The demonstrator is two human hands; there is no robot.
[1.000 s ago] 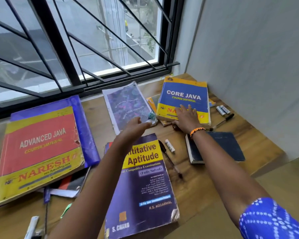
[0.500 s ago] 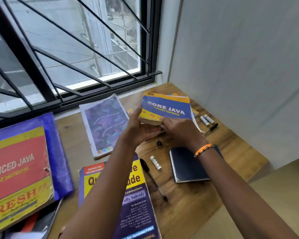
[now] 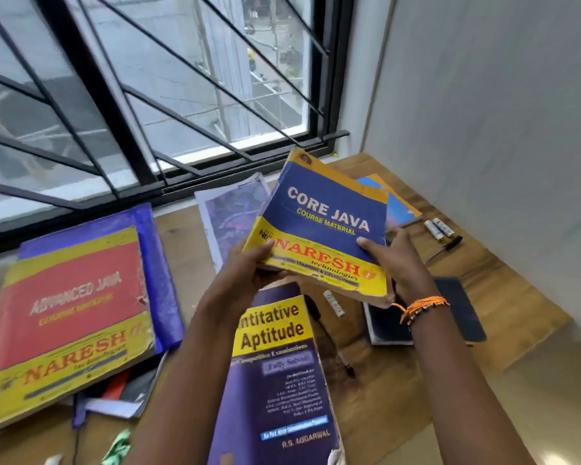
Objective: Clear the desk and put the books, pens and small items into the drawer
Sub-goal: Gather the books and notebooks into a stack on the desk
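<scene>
Both hands hold the blue and yellow Core Java book (image 3: 326, 223) tilted up above the wooden desk (image 3: 517, 297). My left hand (image 3: 252, 266) grips its lower left corner and my right hand (image 3: 393, 256) grips its lower right edge. Below it lies the purple Quantitative Aptitude book (image 3: 275, 380). A red and yellow Advanced Java book (image 3: 71, 317) rests at the left on a blue folder (image 3: 161, 263). A black pen (image 3: 332, 344) and a small white tube (image 3: 333, 303) lie beside a dark notebook (image 3: 457, 310). No drawer is in view.
A pale purple-covered book (image 3: 228, 209) lies by the barred window (image 3: 148, 95). Another blue and orange book (image 3: 399, 206), two white batteries (image 3: 438, 228) and a black marker (image 3: 446, 246) sit near the grey wall (image 3: 500, 112) at the right. Papers poke out under the Advanced Java book.
Both hands took hold of the Core Java book and lifted it off the desk towards me, tilting its cover up. The books under it are now uncovered.
</scene>
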